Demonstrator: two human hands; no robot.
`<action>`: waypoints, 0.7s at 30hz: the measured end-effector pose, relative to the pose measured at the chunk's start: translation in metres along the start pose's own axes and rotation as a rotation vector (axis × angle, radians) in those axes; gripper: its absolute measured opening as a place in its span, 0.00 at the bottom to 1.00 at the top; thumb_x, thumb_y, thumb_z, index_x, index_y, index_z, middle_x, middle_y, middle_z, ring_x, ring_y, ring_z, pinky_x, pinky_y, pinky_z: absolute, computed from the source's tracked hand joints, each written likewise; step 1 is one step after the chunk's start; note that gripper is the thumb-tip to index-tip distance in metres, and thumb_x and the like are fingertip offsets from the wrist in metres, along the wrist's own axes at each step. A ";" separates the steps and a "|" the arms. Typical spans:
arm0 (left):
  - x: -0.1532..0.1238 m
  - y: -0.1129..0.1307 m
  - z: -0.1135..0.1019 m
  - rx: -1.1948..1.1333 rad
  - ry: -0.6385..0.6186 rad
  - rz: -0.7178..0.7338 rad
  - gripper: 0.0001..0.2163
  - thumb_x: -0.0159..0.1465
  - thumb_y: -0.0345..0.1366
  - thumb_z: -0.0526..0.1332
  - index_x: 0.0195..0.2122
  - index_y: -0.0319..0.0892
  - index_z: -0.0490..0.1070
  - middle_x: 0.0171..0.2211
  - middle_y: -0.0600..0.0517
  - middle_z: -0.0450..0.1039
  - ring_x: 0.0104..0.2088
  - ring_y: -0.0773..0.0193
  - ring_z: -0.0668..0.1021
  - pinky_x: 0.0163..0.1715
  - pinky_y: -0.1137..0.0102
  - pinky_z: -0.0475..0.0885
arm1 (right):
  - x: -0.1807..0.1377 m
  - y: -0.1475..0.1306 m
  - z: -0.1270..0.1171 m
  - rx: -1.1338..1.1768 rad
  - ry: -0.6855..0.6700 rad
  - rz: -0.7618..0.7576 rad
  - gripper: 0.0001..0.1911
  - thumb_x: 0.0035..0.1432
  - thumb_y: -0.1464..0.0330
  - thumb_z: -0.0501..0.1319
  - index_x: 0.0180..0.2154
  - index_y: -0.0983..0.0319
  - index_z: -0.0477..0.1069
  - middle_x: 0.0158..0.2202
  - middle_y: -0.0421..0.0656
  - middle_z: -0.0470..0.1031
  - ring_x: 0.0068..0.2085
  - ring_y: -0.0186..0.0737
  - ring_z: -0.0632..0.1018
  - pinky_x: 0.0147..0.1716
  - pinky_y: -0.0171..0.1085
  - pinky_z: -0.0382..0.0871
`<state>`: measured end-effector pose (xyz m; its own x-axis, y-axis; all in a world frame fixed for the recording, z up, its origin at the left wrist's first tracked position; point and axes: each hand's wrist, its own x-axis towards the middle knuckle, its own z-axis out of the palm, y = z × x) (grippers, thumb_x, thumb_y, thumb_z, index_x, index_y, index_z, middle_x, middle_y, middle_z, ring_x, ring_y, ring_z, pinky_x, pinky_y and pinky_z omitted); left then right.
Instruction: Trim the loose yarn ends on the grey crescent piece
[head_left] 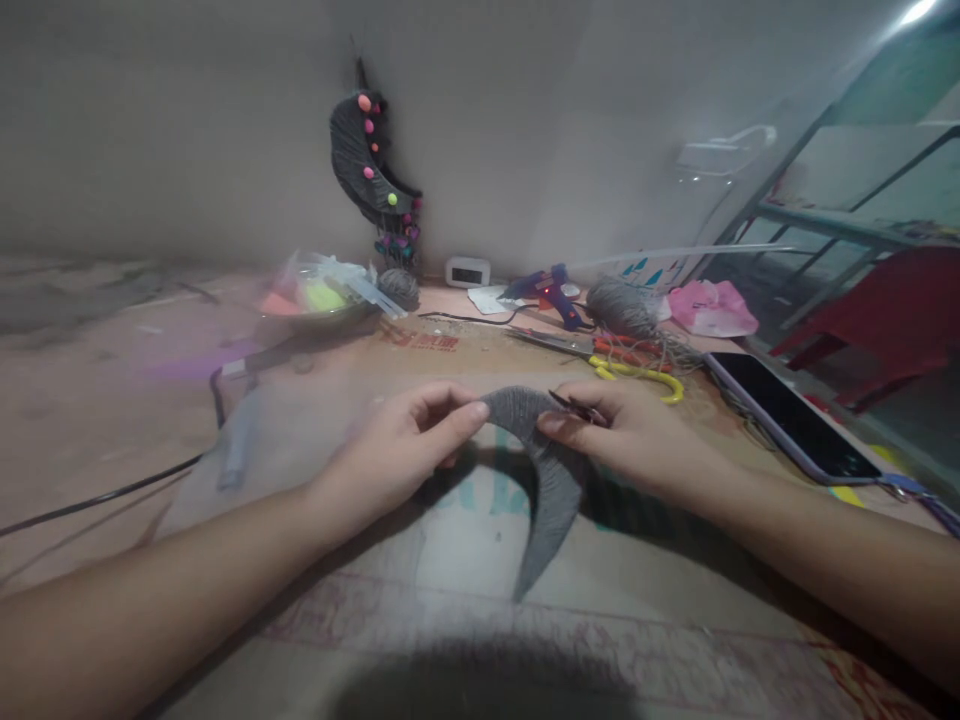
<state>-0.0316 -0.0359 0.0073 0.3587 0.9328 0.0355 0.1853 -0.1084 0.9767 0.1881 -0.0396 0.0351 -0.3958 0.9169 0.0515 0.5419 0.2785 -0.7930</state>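
Observation:
A crescent moon shape wrapped in grey yarn [553, 490] is held above the work surface, its lower tip pointing down toward me. My left hand [420, 430] pinches the crescent's upper left end between thumb and fingers. On the upper right, my right hand [637, 430] grips its outer curve, thumb on the front face. A small dark pointed tool [577, 407], perhaps thread snips, also sits in the right hand; the fingers partly cover it. Behind that hand lie yellow-handled scissors [637, 378] and a grey yarn ball [622, 303].
A purple glue gun [553, 295] stands near the wall beside a small white clock [468, 271]. A bowl [322, 315] holding glue sticks is at the back left. A phone [795, 415] lies on the right. A finished-looking dark crescent [352, 155] with coloured pompoms hangs on the wall.

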 end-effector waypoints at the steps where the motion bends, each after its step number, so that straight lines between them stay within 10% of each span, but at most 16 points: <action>1: 0.001 0.000 0.000 -0.028 0.020 0.002 0.11 0.62 0.44 0.60 0.31 0.41 0.70 0.19 0.59 0.62 0.20 0.71 0.65 0.20 0.76 0.59 | -0.001 0.001 0.003 0.100 -0.096 0.047 0.15 0.57 0.58 0.60 0.26 0.63 0.69 0.20 0.36 0.67 0.22 0.30 0.68 0.21 0.30 0.60; 5: 0.004 -0.002 0.000 -0.150 -0.024 0.003 0.11 0.60 0.43 0.63 0.31 0.40 0.71 0.23 0.56 0.70 0.22 0.71 0.69 0.24 0.75 0.64 | -0.005 0.002 0.015 0.448 -0.310 0.142 0.18 0.56 0.54 0.62 0.30 0.63 0.65 0.21 0.37 0.71 0.20 0.27 0.68 0.18 0.28 0.60; 21: -0.002 -0.001 0.003 0.029 -0.177 -0.030 0.09 0.58 0.40 0.64 0.28 0.40 0.71 0.25 0.57 0.67 0.25 0.71 0.68 0.24 0.77 0.62 | -0.009 0.008 0.024 0.498 -0.095 0.136 0.22 0.54 0.49 0.62 0.31 0.63 0.65 0.20 0.36 0.70 0.21 0.29 0.69 0.19 0.29 0.58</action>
<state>-0.0296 -0.0385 0.0059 0.5077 0.8609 -0.0343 0.2237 -0.0933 0.9702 0.1786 -0.0523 0.0139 -0.4243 0.8989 -0.1093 0.1841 -0.0326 -0.9824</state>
